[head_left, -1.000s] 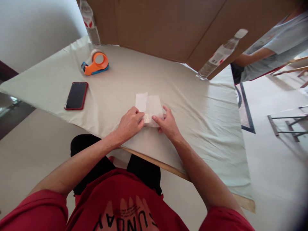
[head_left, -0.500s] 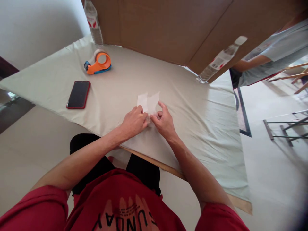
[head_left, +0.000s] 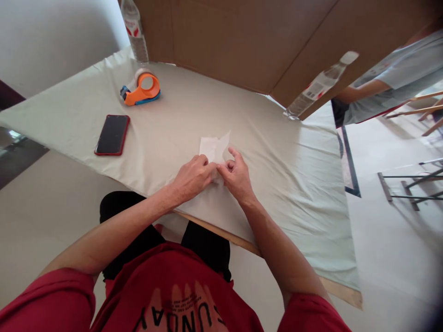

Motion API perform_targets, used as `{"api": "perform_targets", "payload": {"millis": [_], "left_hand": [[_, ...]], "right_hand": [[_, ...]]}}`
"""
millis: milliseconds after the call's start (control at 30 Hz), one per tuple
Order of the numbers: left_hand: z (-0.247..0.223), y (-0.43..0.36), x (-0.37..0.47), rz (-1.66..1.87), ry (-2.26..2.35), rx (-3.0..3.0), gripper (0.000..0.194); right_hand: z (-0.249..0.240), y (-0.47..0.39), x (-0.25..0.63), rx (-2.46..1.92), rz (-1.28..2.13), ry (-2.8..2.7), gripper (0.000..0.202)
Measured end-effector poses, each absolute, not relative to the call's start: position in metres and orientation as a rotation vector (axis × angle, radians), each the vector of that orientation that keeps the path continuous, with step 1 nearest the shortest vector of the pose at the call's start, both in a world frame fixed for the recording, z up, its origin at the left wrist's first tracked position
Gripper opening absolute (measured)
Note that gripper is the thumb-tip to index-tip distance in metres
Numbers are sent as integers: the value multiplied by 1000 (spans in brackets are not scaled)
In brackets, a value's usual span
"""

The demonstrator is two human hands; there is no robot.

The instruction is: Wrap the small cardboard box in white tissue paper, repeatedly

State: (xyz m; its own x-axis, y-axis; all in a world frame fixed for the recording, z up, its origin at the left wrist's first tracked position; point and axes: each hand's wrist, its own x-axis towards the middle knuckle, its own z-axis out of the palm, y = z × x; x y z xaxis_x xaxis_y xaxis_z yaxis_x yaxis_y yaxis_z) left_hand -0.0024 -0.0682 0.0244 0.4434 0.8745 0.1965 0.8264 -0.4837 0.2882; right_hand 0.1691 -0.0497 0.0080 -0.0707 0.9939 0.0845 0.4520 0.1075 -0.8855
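Between my two hands is a thin, white piece of paper (head_left: pixel 209 145), possibly tissue, with uneven upper edges. My left hand (head_left: pixel 195 174) is closed on its lower left part, thumb and fingers pressed together. Close beside it, my right hand (head_left: pixel 237 176) pinches the lower right part between thumb and curled fingers, while one finger sticks up. The fingertips of both hands nearly meet. A crumpled, translucent bit of the paper shows under them, just above the tablecloth (head_left: pixel 277 184); whether it touches the cloth I cannot tell.
A phone in a red case (head_left: pixel 112 135) lies to the left, with an orange tape dispenser (head_left: pixel 141 90) behind it. Two water bottles (head_left: pixel 136 34) stand against a tall cardboard panel (head_left: pixel 228 41). Beyond the panel, at right, is another person's arm (head_left: pixel 367 90).
The gap between the paper's two upper flaps has closed, and they now overlap. My left fingers have shifted slightly right, toward my right thumb. My right hand keeps its pinch.
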Motion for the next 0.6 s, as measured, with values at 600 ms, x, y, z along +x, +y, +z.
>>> {"api": "perform_targets", "payload": {"millis": [600], "left_hand": [[13, -65, -1, 755, 1542, 2298, 19]], "right_hand": [[13, -67, 167, -1328, 1059, -1579, 66]]}}
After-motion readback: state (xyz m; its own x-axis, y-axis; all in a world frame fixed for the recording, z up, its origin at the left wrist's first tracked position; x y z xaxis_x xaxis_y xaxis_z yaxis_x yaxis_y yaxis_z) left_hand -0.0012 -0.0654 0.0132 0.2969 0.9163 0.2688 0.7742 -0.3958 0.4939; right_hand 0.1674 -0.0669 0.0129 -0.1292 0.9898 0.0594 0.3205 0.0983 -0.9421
